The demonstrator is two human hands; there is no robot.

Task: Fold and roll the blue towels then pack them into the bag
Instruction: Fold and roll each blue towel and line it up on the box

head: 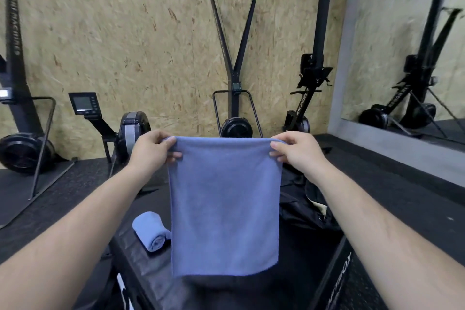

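Note:
A blue towel (224, 206) hangs flat in the air in front of me, folded over along its top edge. My left hand (153, 151) pinches its top left corner and my right hand (294, 150) pinches its top right corner. A second blue towel (151, 230), rolled into a cylinder, lies on the black box top (141, 267) below and to the left. A black bag (304, 206) lies to the right, partly hidden behind the hanging towel and my right forearm.
Black rowing machines (130, 131) and ski machines (235, 63) stand along the chipboard wall behind. A mirror (415, 45) fills the right wall. The floor (75, 184) is black rubber matting. The box's right edge (337, 274) drops off near my right arm.

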